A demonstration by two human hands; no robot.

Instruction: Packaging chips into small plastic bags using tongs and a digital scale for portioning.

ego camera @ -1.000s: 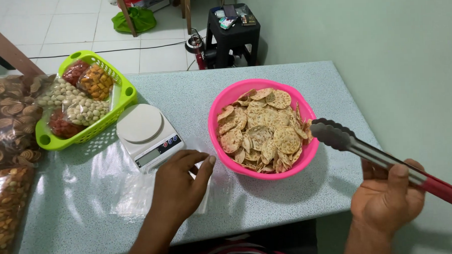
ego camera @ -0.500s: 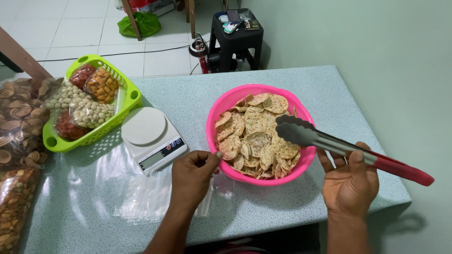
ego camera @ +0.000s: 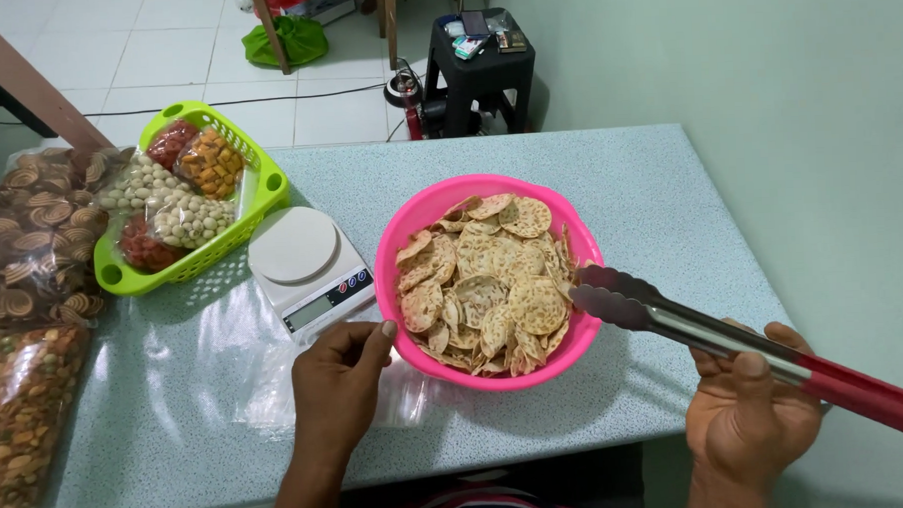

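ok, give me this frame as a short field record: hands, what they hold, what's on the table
left hand: on clear plastic bags, thumb at the pink bowl's rim
right hand: grips red-handled metal tongs
tongs tips: slightly apart, at the bowl's right rim
pink bowl: full of round flat crackers
kitchen scale: white, pan bare, left of bowl
green basket: bagged snacks inside
table: speckled grey-blue
far left: large bags of snacks

Left hand (ego camera: 338,380): rests on clear plastic bags (ego camera: 276,385), thumb touching pink bowl (ego camera: 410,207).
Right hand (ego camera: 752,414): grips red-handled tongs (ego camera: 735,336); tips at bowl's right rim.
Bowl contents: round crackers (ego camera: 488,283).
Beside bowl: white scale (ego camera: 307,269).
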